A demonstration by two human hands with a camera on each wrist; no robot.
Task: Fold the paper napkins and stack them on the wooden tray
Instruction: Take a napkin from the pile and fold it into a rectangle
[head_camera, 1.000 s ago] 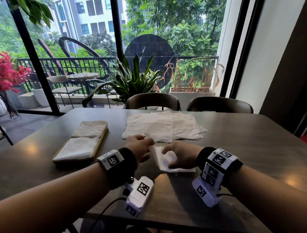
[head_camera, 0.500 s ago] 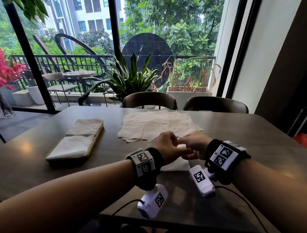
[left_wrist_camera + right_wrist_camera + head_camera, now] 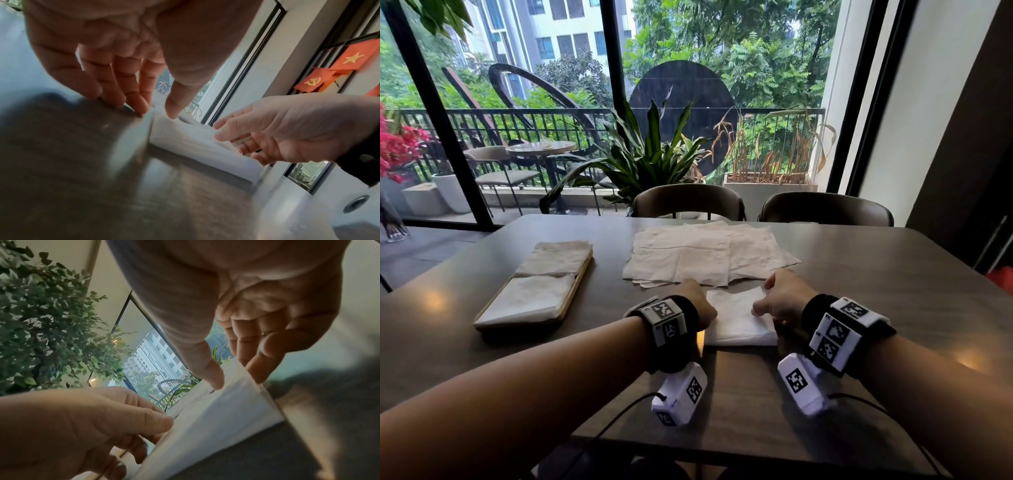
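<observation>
1. From the head camera I see the folded napkin on the table between my hands, with the wooden tray at 10 o'clock of it.
2. My left wrist view shows the left hand relaxed, thumb pressing the napkin's edge.
3. My right wrist view shows the right hand pinching the opposite edge.

left hand fingers: hidden behind wrist band in head view | tray: mostly covered by folded napkins | table: blurred in left wrist view
</observation>
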